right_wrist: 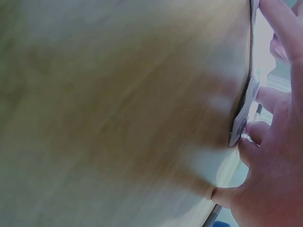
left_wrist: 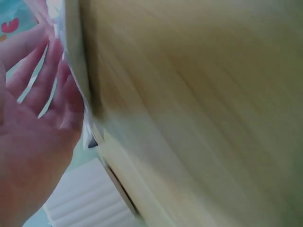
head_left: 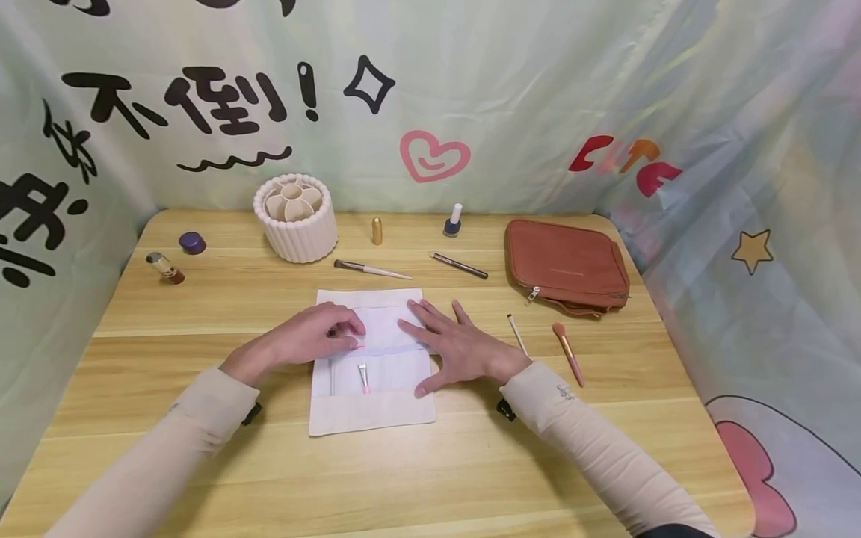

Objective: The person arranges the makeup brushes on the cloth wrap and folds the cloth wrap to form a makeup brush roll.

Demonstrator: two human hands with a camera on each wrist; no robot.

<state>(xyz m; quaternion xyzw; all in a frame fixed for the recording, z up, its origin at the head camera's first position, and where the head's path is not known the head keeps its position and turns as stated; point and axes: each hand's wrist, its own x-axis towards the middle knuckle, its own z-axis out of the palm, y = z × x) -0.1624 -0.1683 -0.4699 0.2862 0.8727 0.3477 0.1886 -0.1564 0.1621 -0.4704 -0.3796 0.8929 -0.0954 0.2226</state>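
A white brush roll (head_left: 373, 415) lies unfolded on the wooden table, with a see-through flap across its middle. One small brush (head_left: 364, 377) with a silver ferrule and a pink handle sits in its lower pocket. My left hand (head_left: 316, 334) is over the roll's left half, fingers bent and thumb close to the flap's edge. A thin pink sliver shows at the thumb tip; whether it is pinched is unclear. Across the right side, my right hand (head_left: 460, 345) rests on the roll with fingers spread. Both wrist views show mostly table, with each hand along the roll's edge.
Behind the roll lie two makeup brushes (head_left: 373, 269) (head_left: 460, 264); two more (head_left: 517, 333) (head_left: 569, 354) lie right. A brown case (head_left: 568, 263), nail polish (head_left: 454, 222), gold tube (head_left: 377, 231), white ribbed holder (head_left: 299, 235), purple lid (head_left: 192, 243) and small bottle (head_left: 165, 267) stand around.
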